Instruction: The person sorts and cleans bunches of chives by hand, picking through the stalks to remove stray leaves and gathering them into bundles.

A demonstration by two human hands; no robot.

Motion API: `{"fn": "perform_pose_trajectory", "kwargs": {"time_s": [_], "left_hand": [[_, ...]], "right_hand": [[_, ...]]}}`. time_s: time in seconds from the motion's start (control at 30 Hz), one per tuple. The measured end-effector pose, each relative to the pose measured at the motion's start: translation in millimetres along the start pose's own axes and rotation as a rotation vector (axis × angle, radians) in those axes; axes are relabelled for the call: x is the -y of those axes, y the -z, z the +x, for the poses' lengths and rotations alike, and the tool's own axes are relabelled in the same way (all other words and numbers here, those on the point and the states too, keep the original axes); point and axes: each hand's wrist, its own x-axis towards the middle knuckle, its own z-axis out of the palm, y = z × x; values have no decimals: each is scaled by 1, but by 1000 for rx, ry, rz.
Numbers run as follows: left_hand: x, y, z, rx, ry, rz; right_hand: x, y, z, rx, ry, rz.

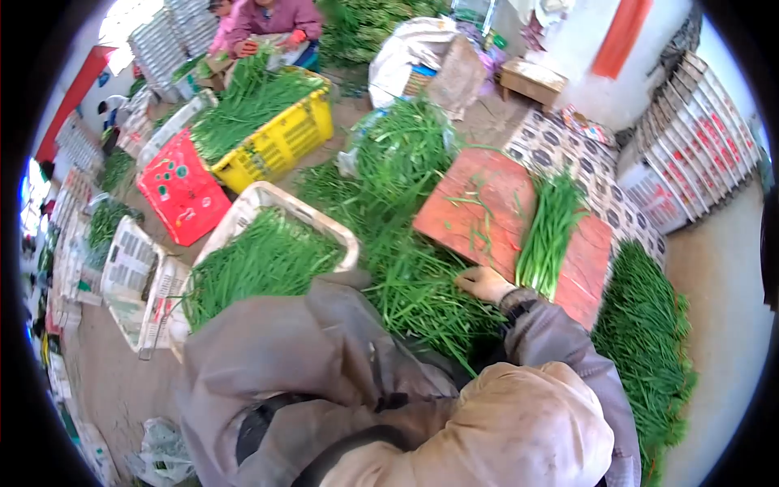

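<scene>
My right hand [484,284] is at the near edge of a red board [479,203], beside loose green garlic chives [422,296]. Its fingers are curled together at the leaves, and whatever they hold is hidden. A neat bundle of garlic chives [553,235] lies across the board, just beyond and to the right of this hand. A few cut leaves are scattered on the board's left part. My left hand does not show.
A white crate [353,243] and a yellow crate [280,134], both full of greens, stand left. Chives are heaped at right [645,349], near stacked white crates [690,146]. A person [272,24] sits behind the yellow crate. A wooden stool [531,81] stands farther back.
</scene>
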Motion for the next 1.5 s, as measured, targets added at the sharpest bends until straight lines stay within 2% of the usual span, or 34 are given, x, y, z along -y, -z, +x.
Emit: {"fn": "perform_pose_trajectory", "kwargs": {"time_s": [0.1,0.17,0.23,0.27,0.33,0.4,0.47,0.53,0.6,0.67,0.73,0.8,0.83,0.93,0.97,1.07,1.1,1.2,1.23,1.27,1.37,1.4,1.47,1.5], "left_hand": [[14,-11,-1,70,-3,-100],[43,-40,-18,-222,-76,-32],[87,-61,-43,-207,7,-113],[108,-84,-60,-90,159,-73],[147,-126,-103,-9,515,-97],[185,-179,-180,-53,719,-190],[191,-204,-257,56,1106,-324],[186,-230,-334,143,1363,-245],[178,-248,-402,210,1554,-240],[167,-247,-440,254,1708,-255],[157,-256,-472,143,1846,-270],[150,-271,-504,98,1915,-211],[151,-278,-516,140,2011,-205],[154,-303,-545,131,2082,-55],[165,-318,-563,196,2131,-179],[178,-318,-569,89,2075,-233],[185,-326,-577,118,2104,-275],[195,-348,-600,99,2083,-367],[197,-352,-602,148,2079,-343],[198,-355,-607,48,2062,-469],[189,-352,-605,-26,2120,-496],[190,-356,-603,-50,2118,-460],[189,-344,-601,-190,1908,-722],[192,-348,-595,-280,1770,-681]], "right_hand": [[-10,-5,8,-77,63,77],[-14,-20,13,-207,214,61],[3,-29,17,-313,440,-135],[24,-33,9,-326,547,-263],[38,-52,7,-170,657,-381],[41,-82,-3,-78,683,-654],[-2,-122,2,176,561,-829],[-15,-138,7,279,518,-969],[-3,-133,12,361,463,-955],[6,-128,20,422,412,-899],[4,-125,28,440,383,-774],[5,-119,31,440,376,-630],[5,-117,33,438,386,-606],[9,-119,35,427,364,-566],[10,-119,35,417,348,-556],[26,-117,33,405,318,-548],[26,-117,34,377,334,-557],[36,-105,35,346,248,-413],[47,-100,35,292,256,-255],[50,-94,40,198,360,-470],[70,-74,57,110,330,-547],[87,-68,62,95,285,-472],[129,-52,67,52,377,-518],[141,-50,75,39,378,-463]]}}
